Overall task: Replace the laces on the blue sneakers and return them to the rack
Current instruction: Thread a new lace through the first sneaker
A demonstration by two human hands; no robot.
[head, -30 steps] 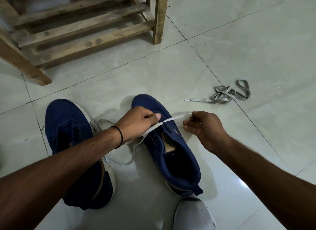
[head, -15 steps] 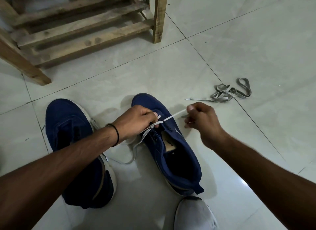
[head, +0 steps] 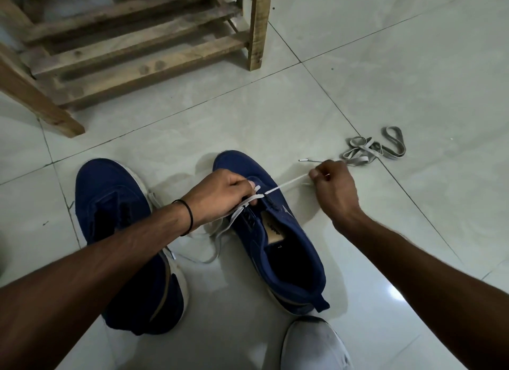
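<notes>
Two blue sneakers stand on the tiled floor, toes pointing away from me. The right sneaker (head: 286, 248) has a white lace (head: 286, 183) running through its front eyelets. My left hand (head: 220, 196) grips the lace at the sneaker's left eyelets, over the toe end. My right hand (head: 334, 186) pinches the lace's other end and holds it taut, out to the right of the shoe. Slack lace loops on the floor between the shoes. The left sneaker (head: 110, 204) is partly hidden under my left forearm.
A wooden slatted shoe rack (head: 143, 47) stands at the upper left. A grey lace (head: 369, 150) lies bundled on the floor, just beyond my right hand. A grey-white rounded shape (head: 314, 345) shows at the bottom edge.
My right hand has drawn the lace end farther right and away from the shoe, stretching it tight. The left hand has stayed at the eyelets.
</notes>
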